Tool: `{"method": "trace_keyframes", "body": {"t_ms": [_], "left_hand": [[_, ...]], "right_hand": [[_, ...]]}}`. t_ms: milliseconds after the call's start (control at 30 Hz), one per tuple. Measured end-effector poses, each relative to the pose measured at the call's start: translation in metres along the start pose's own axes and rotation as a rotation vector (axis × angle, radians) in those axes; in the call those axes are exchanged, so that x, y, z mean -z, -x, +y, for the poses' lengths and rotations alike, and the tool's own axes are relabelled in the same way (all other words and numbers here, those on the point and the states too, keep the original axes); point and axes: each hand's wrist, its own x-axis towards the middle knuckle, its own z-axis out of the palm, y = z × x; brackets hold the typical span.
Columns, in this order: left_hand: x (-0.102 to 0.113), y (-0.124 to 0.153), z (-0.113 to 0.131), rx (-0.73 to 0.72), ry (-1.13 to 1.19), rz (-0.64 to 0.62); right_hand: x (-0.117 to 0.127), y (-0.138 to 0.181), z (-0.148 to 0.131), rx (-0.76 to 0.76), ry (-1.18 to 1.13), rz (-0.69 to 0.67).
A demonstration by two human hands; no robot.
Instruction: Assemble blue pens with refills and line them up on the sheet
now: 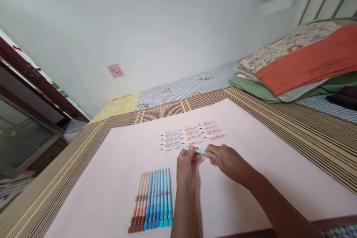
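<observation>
A light blue pen (197, 151) is held crosswise between my two hands, above the pale pink sheet. My left hand (187, 161) pinches its left end, while the fingers of my right hand (221, 156) close around its darker right end. Just beyond my hands lie rows of thin pen refills with clear or red-patterned sleeves (192, 134). Nearer to me, left of my left forearm, a row of pens lies side by side: brown-and-peach pens (141, 200), then blue pens (153, 200) and turquoise pens (166, 200).
The pink sheet (92, 186) lies on a striped mat (279, 130). Folded bedding (304, 59) is piled at the right, against the wall. A pink note (115, 70) is stuck on the white wall. A glass-fronted cabinet (25, 130) stands at the left.
</observation>
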Motion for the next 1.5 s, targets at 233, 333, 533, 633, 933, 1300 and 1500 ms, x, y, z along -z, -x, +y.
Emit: {"method": "trace_keyframes", "body": {"t_ms": [233, 333, 533, 633, 933, 1300, 1500], "left_hand": [[0.007, -0.007, -0.002, -0.044, -0.021, -0.089], [0.008, -0.005, 0.005, -0.032, -0.007, -0.188], [0.007, -0.005, 0.007, -0.033, 0.005, -0.160], [0.006, -0.008, 0.004, -0.022, -0.002, -0.035], [0.008, -0.008, 0.003, -0.054, -0.007, -0.007], [0.012, -0.002, 0.016, -0.072, 0.013, -0.192], [0.013, -0.003, 0.012, -0.062, -0.002, -0.163]], "right_hand": [[-0.001, -0.001, 0.001, 0.002, -0.090, -0.026], [-0.003, 0.000, 0.008, -0.001, -0.263, -0.058], [-0.002, -0.001, 0.005, 0.014, -0.376, -0.035], [-0.002, -0.001, -0.004, 0.033, -0.167, 0.057], [-0.026, -0.006, 0.001, 0.079, 0.285, 0.185], [-0.021, -0.004, -0.011, -0.004, -0.322, 0.053], [-0.036, -0.012, -0.013, -0.095, -0.642, 0.018]]}}
